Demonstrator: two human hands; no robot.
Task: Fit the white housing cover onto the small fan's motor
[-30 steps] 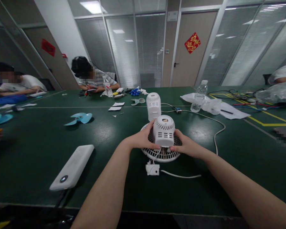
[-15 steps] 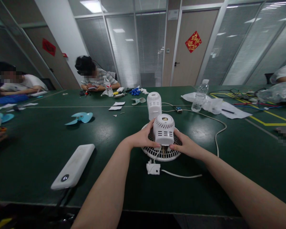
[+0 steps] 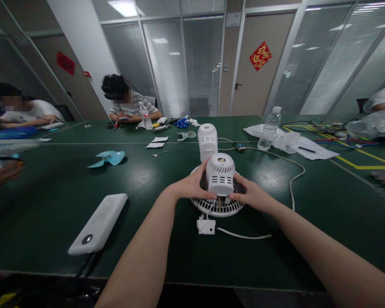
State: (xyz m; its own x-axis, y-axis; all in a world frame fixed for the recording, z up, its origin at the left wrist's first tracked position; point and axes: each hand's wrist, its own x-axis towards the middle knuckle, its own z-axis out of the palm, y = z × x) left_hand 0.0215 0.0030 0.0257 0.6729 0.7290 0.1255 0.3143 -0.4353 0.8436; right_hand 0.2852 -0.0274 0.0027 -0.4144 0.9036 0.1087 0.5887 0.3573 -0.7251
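Between my two hands is a white slotted fan motor housing (image 3: 220,173), held over a round white fan grille (image 3: 220,209) that lies on the green table. My left hand (image 3: 194,186) grips its left side, thumb at the lower front edge. On the opposite side, my right hand (image 3: 248,192) grips it the same way; some fingers of both hands are hidden behind it. A second white housing (image 3: 208,141) stands just behind. In front of the grille lies a small white box-shaped part (image 3: 206,226) with wires, beside a loose white cable (image 3: 244,236).
A white power bank (image 3: 98,224) and a blue fan blade (image 3: 108,158) lie to the left. Behind right stand a plastic bottle (image 3: 270,130) and paper (image 3: 317,147); a long cable (image 3: 290,194) curves nearby. Another person's hand (image 3: 4,175) shows at far left.
My hands and the housing stay nearly still. At the far left, the other person's hand has moved up and now shows with a pale, blurred object.
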